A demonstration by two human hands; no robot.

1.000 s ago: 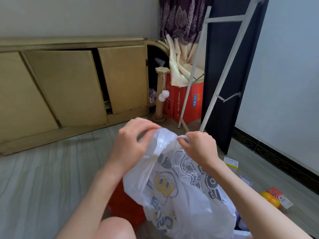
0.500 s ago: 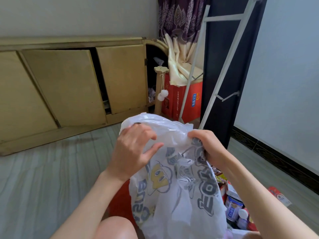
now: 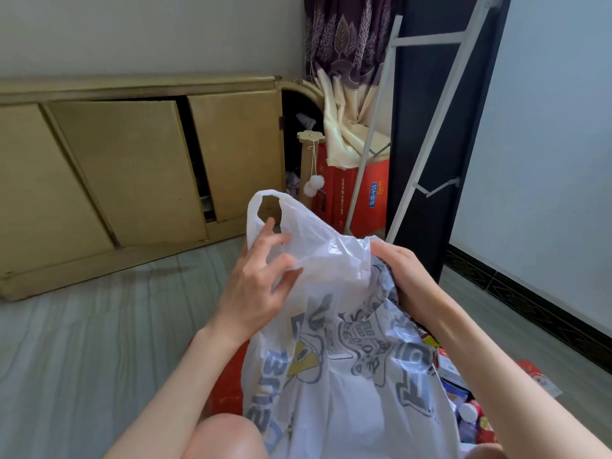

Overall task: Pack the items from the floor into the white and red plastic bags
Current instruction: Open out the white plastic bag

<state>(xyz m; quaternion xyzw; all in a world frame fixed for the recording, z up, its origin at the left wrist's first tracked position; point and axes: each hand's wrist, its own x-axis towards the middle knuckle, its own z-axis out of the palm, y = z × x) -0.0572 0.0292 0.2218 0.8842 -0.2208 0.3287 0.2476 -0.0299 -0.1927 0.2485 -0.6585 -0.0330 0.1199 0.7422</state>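
So we've got the white plastic bag (image 3: 331, 376) held up in the middle of the view, right in front of us, printed side facing us with grey lettering and a yellow cartoon figure. Our left hand (image 3: 261, 286) pinches the plastic near the top left, thumb and fingers curled into the film just below the handle loop (image 3: 265, 207), which sticks up with its cut-out hole showing. Our right hand (image 3: 402, 276) grips the bag's upper right edge, fingers curled round a bunch of the film, so both hands are closed on the bag and not spread wide.

The red plastic bag (image 3: 228, 376) lies on the floor just behind and below the white one, on the near left, mostly hidden by it and by our left forearm. The items (image 3: 460, 392) still on the floor are on the near right, peeking out between the white bag and our right arm: small boxes and packets, too covered to tell apart. One more red and white packet (image 3: 536, 376) lies past the right arm, on the grey floor (image 3: 82, 342).

Far side has a low wooden cabinet (image 3: 132, 167), a red carton (image 3: 364, 190) under a purple curtain (image 3: 344, 38), and a white metal frame (image 3: 427, 134) leaning there.
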